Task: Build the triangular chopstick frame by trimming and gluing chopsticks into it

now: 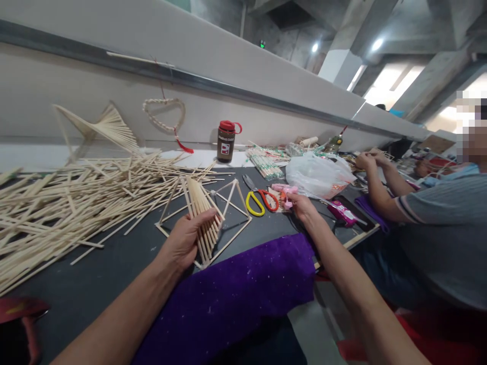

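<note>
My left hand (186,233) is closed around a stick model (207,223), a fan of thin wooden sticks joined to an open frame of sticks. Its thumb lies across the fanned sticks. Further right, my right hand (299,205) grips a pink hot glue gun (284,189), apart from the model. Part of the glue gun is hidden by the fingers. Between the model and the glue gun lie scissors (255,198) with one yellow and one orange handle. A purple cloth (243,279) covers the near table edge and my lap.
A large heap of loose sticks (76,203) spreads over the left. Against the wall are a brown bottle (226,142) with a red lid, a twisted stick model (101,126) and a hanging heart (165,115). A plastic bag (317,175) stands right; beyond, a co-worker's hands (371,159) work.
</note>
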Demonstrator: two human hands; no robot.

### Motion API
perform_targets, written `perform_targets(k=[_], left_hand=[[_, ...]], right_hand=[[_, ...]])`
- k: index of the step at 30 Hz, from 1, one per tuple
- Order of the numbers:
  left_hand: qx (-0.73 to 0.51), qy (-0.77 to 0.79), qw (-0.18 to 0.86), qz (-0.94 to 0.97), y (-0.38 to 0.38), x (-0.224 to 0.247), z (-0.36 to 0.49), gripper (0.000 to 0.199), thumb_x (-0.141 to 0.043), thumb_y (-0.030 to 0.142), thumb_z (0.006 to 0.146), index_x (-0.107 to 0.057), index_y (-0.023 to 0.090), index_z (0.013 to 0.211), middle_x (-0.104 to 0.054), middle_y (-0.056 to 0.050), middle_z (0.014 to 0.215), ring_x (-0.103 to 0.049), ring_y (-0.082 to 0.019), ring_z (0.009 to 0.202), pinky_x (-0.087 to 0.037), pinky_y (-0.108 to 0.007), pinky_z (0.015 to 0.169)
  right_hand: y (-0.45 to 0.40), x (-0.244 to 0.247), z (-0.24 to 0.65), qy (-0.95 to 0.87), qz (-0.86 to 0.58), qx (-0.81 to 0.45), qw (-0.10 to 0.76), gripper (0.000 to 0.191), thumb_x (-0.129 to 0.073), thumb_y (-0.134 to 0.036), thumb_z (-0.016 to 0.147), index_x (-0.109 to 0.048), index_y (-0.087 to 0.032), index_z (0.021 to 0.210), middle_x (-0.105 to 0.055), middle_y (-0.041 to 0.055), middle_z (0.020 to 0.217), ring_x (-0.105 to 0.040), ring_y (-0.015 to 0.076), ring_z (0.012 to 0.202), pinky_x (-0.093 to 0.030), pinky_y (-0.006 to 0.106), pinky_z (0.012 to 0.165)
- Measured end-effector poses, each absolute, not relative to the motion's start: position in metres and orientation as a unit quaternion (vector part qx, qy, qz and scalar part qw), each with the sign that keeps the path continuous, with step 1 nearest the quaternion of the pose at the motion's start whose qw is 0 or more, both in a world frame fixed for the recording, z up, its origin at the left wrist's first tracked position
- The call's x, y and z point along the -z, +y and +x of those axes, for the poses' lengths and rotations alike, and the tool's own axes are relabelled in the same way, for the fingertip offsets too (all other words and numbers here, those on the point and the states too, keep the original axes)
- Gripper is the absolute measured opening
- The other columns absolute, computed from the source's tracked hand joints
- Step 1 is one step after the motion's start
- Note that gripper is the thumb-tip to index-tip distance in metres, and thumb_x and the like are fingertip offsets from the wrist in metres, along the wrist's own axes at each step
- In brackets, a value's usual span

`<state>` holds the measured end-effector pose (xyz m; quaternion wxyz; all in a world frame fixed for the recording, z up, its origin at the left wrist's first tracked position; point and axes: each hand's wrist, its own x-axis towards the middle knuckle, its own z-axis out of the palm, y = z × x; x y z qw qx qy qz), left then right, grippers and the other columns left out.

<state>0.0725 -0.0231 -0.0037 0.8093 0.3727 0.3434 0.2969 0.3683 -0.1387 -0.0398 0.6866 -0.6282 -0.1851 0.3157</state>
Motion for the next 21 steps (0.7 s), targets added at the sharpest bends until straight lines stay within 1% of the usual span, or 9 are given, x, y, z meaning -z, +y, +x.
perform_targets(k=[3,8,11,13,15,16,17,19,21], left_hand=[[-0.299,0.341,0.807,0.378,-0.024,0.004,0.072,0.016,-0.074,0.015,0.059,-0.066,0.008,0.07,-0.065,-0.002,0.055,-0.059,-0.011,0.045,-0.049,-0.018,0.043],[-0.308,0.337,0.802,0.387,-0.024,0.005,0.071,0.02,-0.077,0.018,0.056,-0.066,0.008,0.07,-0.064,-0.002,0.055,-0.059,-0.011,0.045,-0.048,-0.018,0.041],[-0.307,0.338,0.802,0.385,-0.025,0.005,0.071,0.019,-0.076,0.02,0.058,-0.065,0.009,0.069,-0.064,-0.002,0.055,-0.058,-0.012,0.044,-0.048,-0.019,0.04],[-0.304,0.337,0.806,0.381,-0.026,0.005,0.071,0.018,-0.075,0.02,0.06,-0.065,0.008,0.07,-0.064,-0.003,0.055,-0.058,-0.012,0.043,-0.048,-0.02,0.04],[-0.303,0.332,0.811,0.373,-0.026,0.005,0.071,0.017,-0.073,0.02,0.062,-0.065,0.009,0.071,-0.064,-0.003,0.056,-0.058,-0.012,0.044,-0.048,-0.02,0.04],[-0.304,0.328,0.814,0.37,-0.027,0.006,0.071,0.016,-0.073,0.021,0.063,-0.065,0.009,0.071,-0.064,-0.003,0.056,-0.058,-0.012,0.044,-0.048,-0.02,0.041],[-0.306,0.325,0.816,0.368,-0.027,0.006,0.072,0.016,-0.073,0.021,0.064,-0.065,0.009,0.071,-0.064,-0.003,0.056,-0.059,-0.012,0.044,-0.048,-0.02,0.041],[-0.308,0.317,0.818,0.367,-0.027,0.007,0.072,0.016,-0.073,0.022,0.065,-0.064,0.01,0.071,-0.064,-0.003,0.057,-0.059,-0.012,0.044,-0.048,-0.02,0.042],[-0.309,0.312,0.82,0.368,-0.027,0.008,0.072,0.016,-0.073,0.022,0.066,-0.064,0.01,0.071,-0.064,-0.004,0.057,-0.059,-0.012,0.045,-0.048,-0.02,0.044]], right_hand=[[-0.141,0.039,0.37,-0.198,-0.662,-0.304,0.656,0.013,-0.067,-0.022,0.066,-0.062,-0.012,0.073,-0.063,0.006,0.058,-0.055,0.0128,0.051,-0.045,0.023,0.047],[-0.153,0.031,0.366,-0.245,-0.727,-0.266,0.584,0.016,-0.069,-0.027,0.064,-0.061,-0.013,0.061,-0.061,0.0039,0.057,-0.055,0.0127,0.055,-0.043,0.023,0.052],[-0.166,0.022,0.36,-0.275,-0.769,-0.232,0.528,0.018,-0.07,-0.03,0.062,-0.063,-0.014,0.059,-0.06,0.0025,0.059,-0.053,0.0135,0.058,-0.04,0.023,0.053],[-0.173,0.015,0.348,-0.3,-0.796,-0.182,0.493,0.014,-0.072,-0.028,0.061,-0.066,-0.015,0.063,-0.064,0.0041,0.068,-0.056,0.0152,0.066,-0.039,0.023,0.057],[-0.175,0.008,0.329,-0.369,-0.817,-0.07,0.438,0.016,-0.069,-0.029,0.066,-0.071,-0.018,0.078,-0.068,0.0065,0.086,-0.058,0.0166,0.075,-0.041,0.024,0.062],[-0.174,0.004,0.318,-0.421,-0.811,-0.023,0.406,0.019,-0.067,-0.03,0.07,-0.072,-0.02,0.084,-0.068,0.0068,0.092,-0.059,0.0168,0.076,-0.042,0.026,0.064],[-0.171,-0.001,0.305,-0.471,-0.789,-0.015,0.394,0.02,-0.064,-0.031,0.073,-0.073,-0.021,0.088,-0.069,0.0061,0.091,-0.059,0.0159,0.072,-0.043,0.027,0.063],[-0.162,-0.009,0.278,-0.529,-0.731,-0.099,0.42,0.018,-0.06,-0.033,0.078,-0.072,-0.02,0.083,-0.068,0.0029,0.077,-0.056,0.0125,0.056,-0.044,0.026,0.054],[-0.15,-0.015,0.255,-0.536,-0.682,-0.195,0.458,0.019,-0.061,-0.034,0.079,-0.071,-0.018,0.077,-0.064,-0.0002,0.064,-0.052,0.0099,0.047,-0.042,0.023,0.047]])
